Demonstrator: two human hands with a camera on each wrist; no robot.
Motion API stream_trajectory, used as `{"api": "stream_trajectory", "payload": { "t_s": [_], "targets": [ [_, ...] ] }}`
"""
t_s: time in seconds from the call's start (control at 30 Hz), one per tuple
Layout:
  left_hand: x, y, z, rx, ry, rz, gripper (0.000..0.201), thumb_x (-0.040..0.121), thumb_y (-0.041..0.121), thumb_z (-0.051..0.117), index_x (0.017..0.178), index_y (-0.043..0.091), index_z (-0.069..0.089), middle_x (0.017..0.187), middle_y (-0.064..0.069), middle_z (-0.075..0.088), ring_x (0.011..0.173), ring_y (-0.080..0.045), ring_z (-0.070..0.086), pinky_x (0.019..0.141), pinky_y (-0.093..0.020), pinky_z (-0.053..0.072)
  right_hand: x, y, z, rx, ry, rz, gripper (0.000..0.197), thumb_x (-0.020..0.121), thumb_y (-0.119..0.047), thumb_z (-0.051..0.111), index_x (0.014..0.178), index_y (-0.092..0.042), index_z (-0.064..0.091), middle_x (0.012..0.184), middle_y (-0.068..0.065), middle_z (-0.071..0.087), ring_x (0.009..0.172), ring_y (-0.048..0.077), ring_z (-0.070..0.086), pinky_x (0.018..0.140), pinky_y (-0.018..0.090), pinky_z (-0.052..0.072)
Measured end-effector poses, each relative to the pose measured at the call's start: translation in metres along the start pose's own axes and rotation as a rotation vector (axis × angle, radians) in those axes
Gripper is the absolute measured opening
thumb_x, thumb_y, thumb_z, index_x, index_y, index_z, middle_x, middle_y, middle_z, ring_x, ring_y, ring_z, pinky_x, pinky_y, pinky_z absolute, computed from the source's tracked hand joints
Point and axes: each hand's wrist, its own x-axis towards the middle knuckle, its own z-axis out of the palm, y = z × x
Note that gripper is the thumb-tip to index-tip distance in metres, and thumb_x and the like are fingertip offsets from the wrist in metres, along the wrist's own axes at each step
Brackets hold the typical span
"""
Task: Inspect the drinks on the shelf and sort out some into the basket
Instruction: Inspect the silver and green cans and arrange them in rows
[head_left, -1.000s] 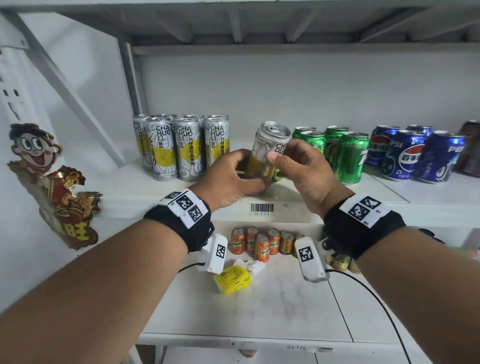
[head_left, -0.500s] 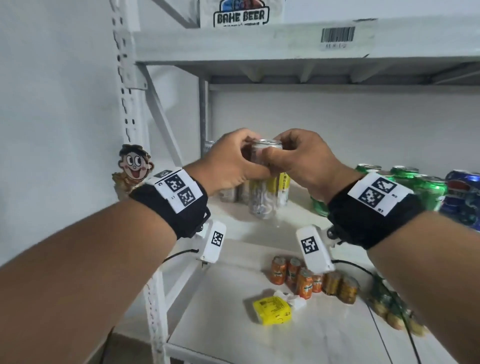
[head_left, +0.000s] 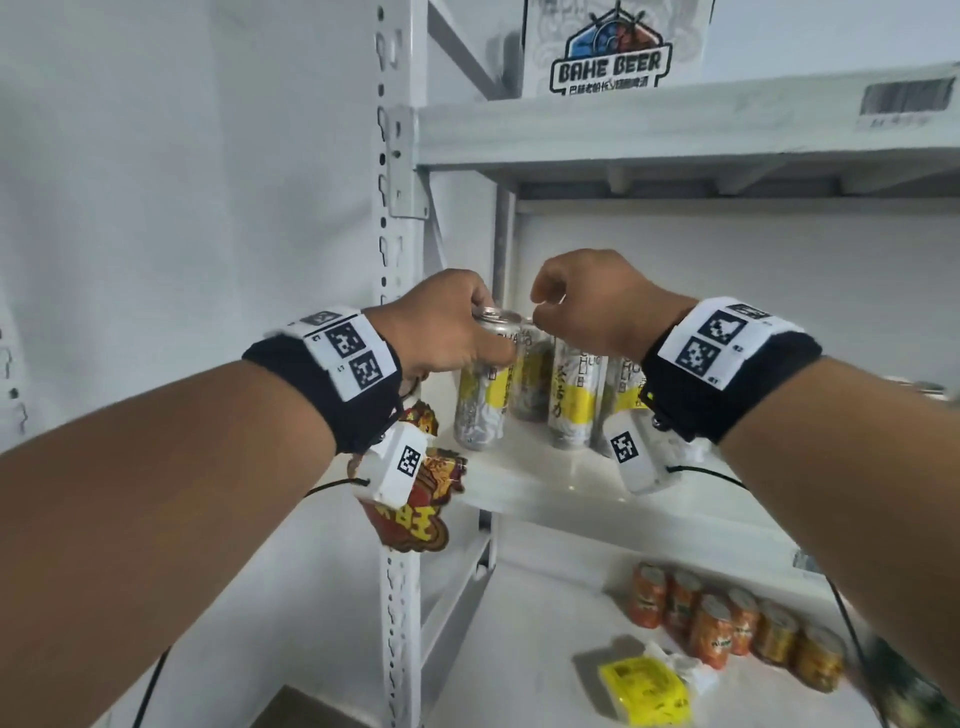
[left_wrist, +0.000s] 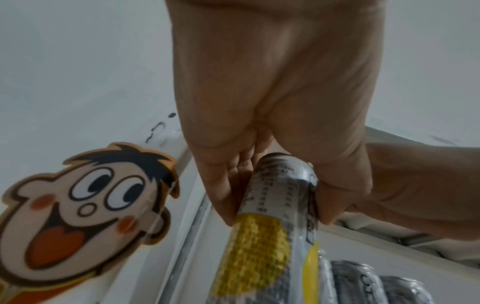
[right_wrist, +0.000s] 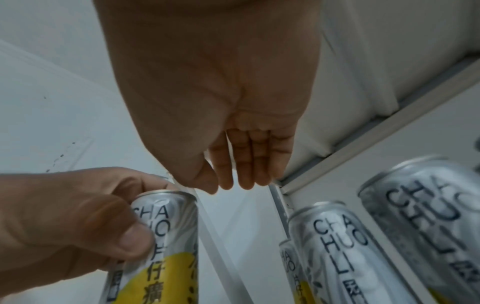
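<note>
A silver and yellow CHA HUO LI can (head_left: 480, 395) stands upright at the left front of the middle shelf (head_left: 545, 483), beside several matching cans (head_left: 571, 395). My left hand (head_left: 452, 332) grips this can round its top rim, thumb on the front; the left wrist view shows my left hand (left_wrist: 272, 102) with fingers on both sides of the can (left_wrist: 262, 236). My right hand (head_left: 587, 306) hovers just right of the can's top, holding nothing. In the right wrist view my right hand (right_wrist: 221, 102) has loosely hanging fingers above the held can (right_wrist: 166, 236). No basket is in view.
A cartoon sticker (head_left: 421, 499) hangs on the shelf's upright post (head_left: 397, 234) just below my left wrist. The lower shelf holds several orange cans (head_left: 727, 618) and a yellow packet (head_left: 644, 691). A BAHE BEER box (head_left: 613, 52) sits on the top shelf.
My right hand has let go of the can; only my left hand holds it. The can went from tilted in both hands to upright at the row's left end. My view swung left.
</note>
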Motion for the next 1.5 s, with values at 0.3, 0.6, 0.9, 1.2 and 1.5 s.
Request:
{"api": "stream_trajectory", "payload": {
  "t_s": [0.3,0.6,0.9,1.2,1.5],
  "targets": [
    [0.017,-0.025,0.007,0.062,-0.006,-0.056,0.038,0.071,0.023,0.095,0.097,0.018,0.068,0.098,-0.002,0.074,0.082,-0.012,0.07,0.059,-0.024,0.057,0.055,0.011,0.054,-0.163,-0.199,0.103,0.035,0.092,-0.042,0.065,0.109,-0.012,0.067,0.116,0.008,0.066,0.11,0.029,0.062,0.092,0.038,0.054],
    [0.026,-0.021,0.021,0.152,-0.021,-0.099,0.034,0.072,0.027,0.093,0.096,0.015,0.073,0.093,-0.002,0.078,0.084,-0.016,0.073,0.075,-0.043,0.065,0.069,0.033,0.075,-0.195,-0.204,0.057,0.039,0.082,-0.044,0.078,0.078,-0.014,0.053,0.078,0.0,0.054,0.066,0.011,0.048,0.051,0.028,0.033],
    [0.031,-0.016,0.019,0.191,0.011,-0.145,0.039,0.073,0.029,0.093,0.102,0.018,0.07,0.096,-0.001,0.076,0.087,-0.018,0.073,0.081,-0.045,0.066,0.055,0.037,0.058,0.038,-0.14,-0.081,0.035,0.088,-0.039,0.075,0.118,-0.022,0.066,0.101,-0.009,0.058,0.101,0.016,0.057,0.08,0.027,0.042],
    [0.075,-0.016,0.035,0.18,0.01,-0.171,0.036,0.088,0.02,0.086,0.12,0.009,0.075,0.116,-0.01,0.076,0.106,-0.029,0.071,0.095,-0.043,0.063,0.047,0.04,0.041,0.217,-0.175,-0.059,0.024,0.085,-0.044,0.075,0.105,-0.029,0.076,0.101,-0.012,0.068,0.094,0.009,0.064,0.079,0.027,0.05],
    [0.083,-0.018,0.039,0.2,-0.122,-0.166,0.015,0.089,0.021,0.082,0.103,0.026,0.077,0.113,0.002,0.076,0.104,-0.017,0.069,0.08,-0.027,0.055,0.04,0.04,0.058,0.167,-0.203,-0.068,0.031,0.083,-0.046,0.076,0.109,-0.03,0.072,0.103,-0.009,0.066,0.089,0.007,0.061,0.072,0.025,0.048]
  ]
}}
